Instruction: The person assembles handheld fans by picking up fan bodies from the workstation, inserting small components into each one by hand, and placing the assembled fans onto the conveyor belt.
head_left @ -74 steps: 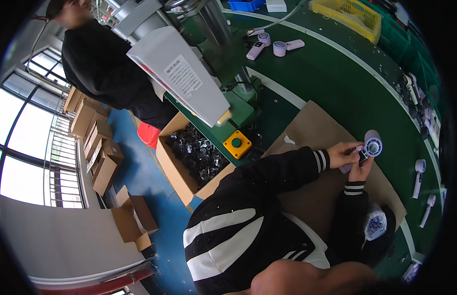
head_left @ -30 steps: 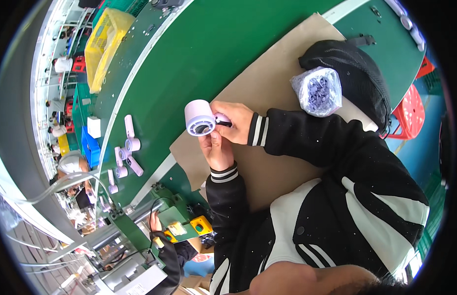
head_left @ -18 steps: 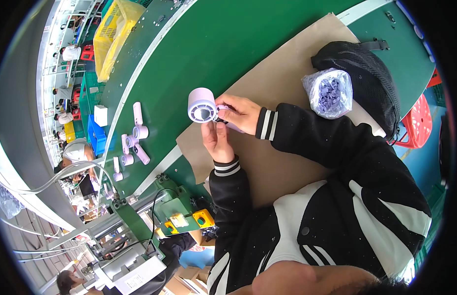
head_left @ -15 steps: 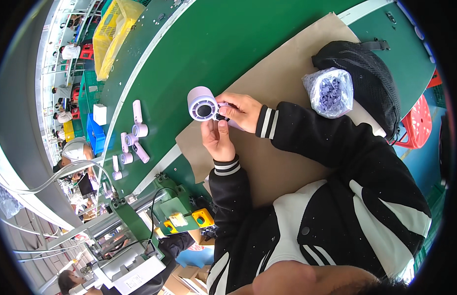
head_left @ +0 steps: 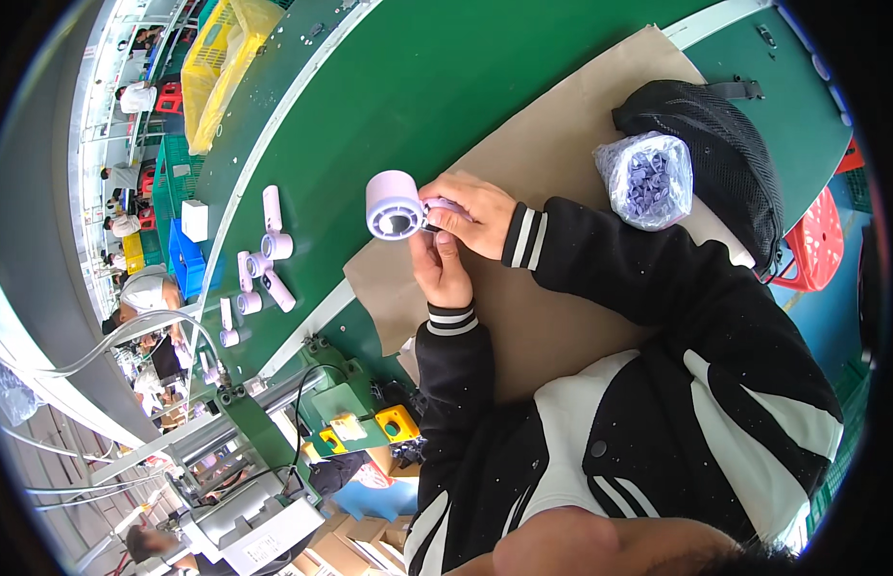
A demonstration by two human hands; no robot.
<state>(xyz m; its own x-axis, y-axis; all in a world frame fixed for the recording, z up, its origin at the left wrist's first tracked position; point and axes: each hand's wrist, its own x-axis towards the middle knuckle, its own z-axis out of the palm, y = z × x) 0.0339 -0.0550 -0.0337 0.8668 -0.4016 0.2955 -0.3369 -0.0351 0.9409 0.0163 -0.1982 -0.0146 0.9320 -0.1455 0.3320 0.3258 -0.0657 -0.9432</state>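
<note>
A lilac handheld fan [head_left: 394, 197] is held above the green table, its round head toward the left and its grille facing me. My right hand [head_left: 475, 219] wraps its fingers round the handle, hiding most of it. Just below, my left hand [head_left: 442, 272] brings thumb and fingertips together at the fan's neck, beside a small dark part. Whatever sits between those fingertips is too small and covered to make out. To the right of my right forearm stands a clear plastic bag [head_left: 648, 182] filled with small purple pieces.
Several lilac fans [head_left: 277, 246] lie on the green surface at the left. Brown paper [head_left: 552, 125] spreads beneath my arms. A black mesh backpack [head_left: 701, 120] lies behind the bag. A green machine with yellow button boxes [head_left: 398, 424] stands at lower left; a yellow crate [head_left: 216, 58] is farther off.
My left hand has shifted slightly right, staying at the fan's neck. The fan's head has turned a little in my grip. The loose fans at the left have slid slightly away from me.
</note>
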